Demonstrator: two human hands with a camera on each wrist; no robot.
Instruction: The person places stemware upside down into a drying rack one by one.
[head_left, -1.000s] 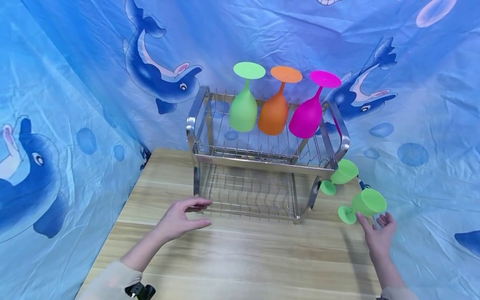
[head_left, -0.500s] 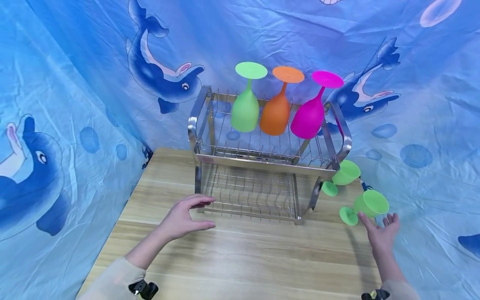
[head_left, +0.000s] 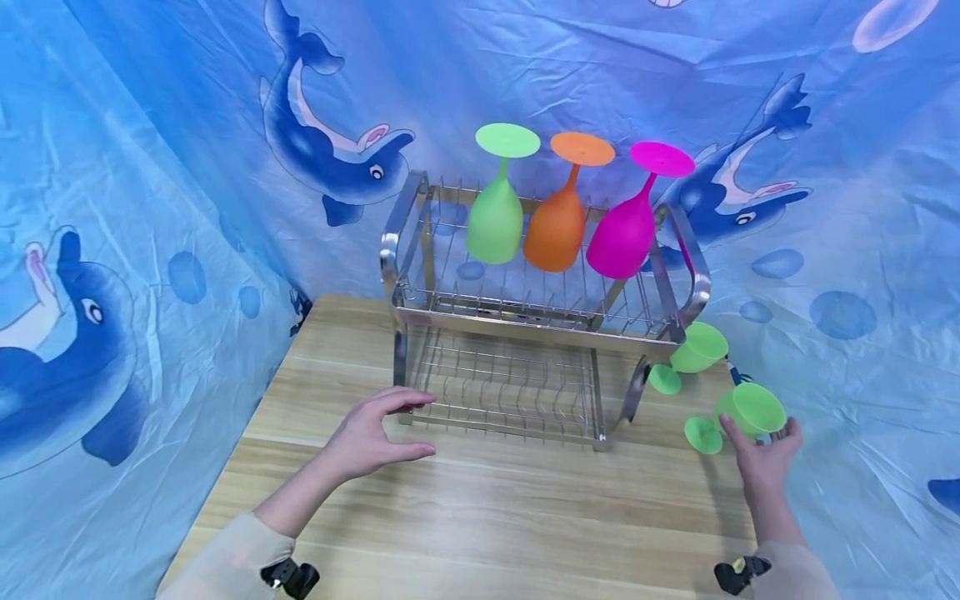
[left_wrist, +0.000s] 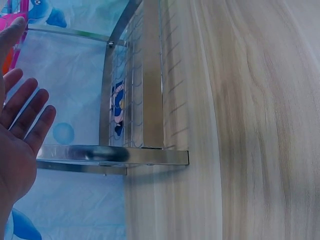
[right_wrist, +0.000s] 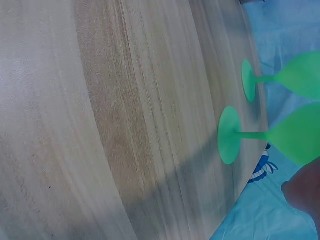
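My right hand (head_left: 765, 467) is at the bowl of the nearer green wine glass (head_left: 750, 408), thumb on the near side and fingers curled round the right side. That glass stands upright on its foot at the table's right edge; in the right wrist view one dark digit (right_wrist: 305, 192) overlaps the bottom of its bowl. Just behind it is a second green wine glass (head_left: 699, 347). My left hand (head_left: 367, 433), fingers apart from the thumb and holding nothing, hovers by the front left corner of a metal dish rack (head_left: 517, 325).
Upside down on the rack's upper tier are a green wine glass (head_left: 495, 221), an orange one (head_left: 555, 229) and a magenta one (head_left: 621, 237). The lower tier (head_left: 510, 387) has bare wire slots. A blue dolphin-print curtain (head_left: 187, 125) surrounds the wooden table (head_left: 525, 517).
My right hand's fingers have moved up and round the right side of the nearer green wine glass. The glass has stayed in place. My left hand is nearly still; the head view has shifted slightly.
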